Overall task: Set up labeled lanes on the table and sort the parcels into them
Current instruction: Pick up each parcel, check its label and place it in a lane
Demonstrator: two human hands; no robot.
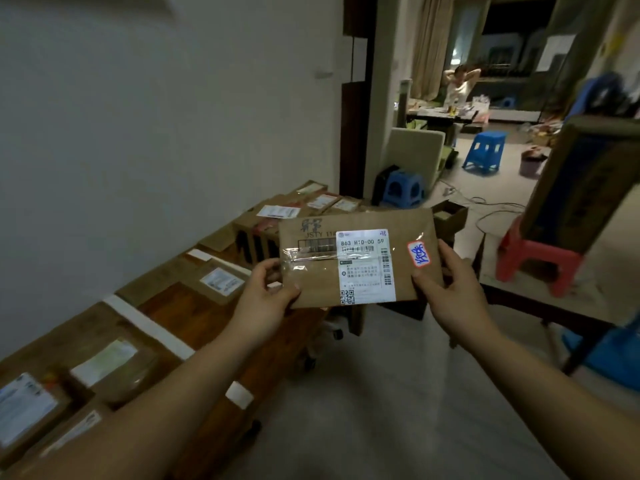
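Parcel [360,258]: lower corners covered by left hand [266,299] and right hand [453,292]; small label print unreadable.
Table [194,317], left of parcel: near end cut off by the frame edge; boxes [114,365] there blurred, labels illegible.
Large carton [585,181], right of parcel: blurred, printing unreadable.
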